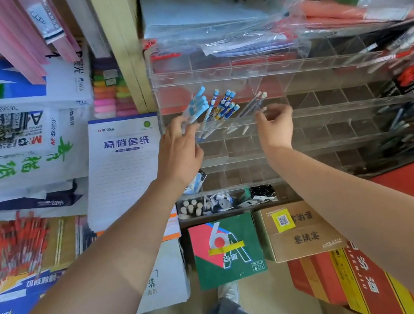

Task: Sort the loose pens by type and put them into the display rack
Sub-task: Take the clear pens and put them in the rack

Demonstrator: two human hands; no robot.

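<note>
The left hand [180,147] clamps its fingers on pale-blue capped pens [196,104] at the clear acrylic display rack [327,109]. The right hand [276,122] pinches two thin transparent pens [259,100] nearby. If released while leaning, these could slide among the wrong type.

A pale wooden shelf post [127,47] stands at upper centre. Stacked paper reams [26,87] fill the upper left under pink folders [8,38]. At the bottom, a green box [228,250], a brown carton [300,229] and a red carton [353,277] border the beige floor [276,302]. Light is bright, even.
</note>
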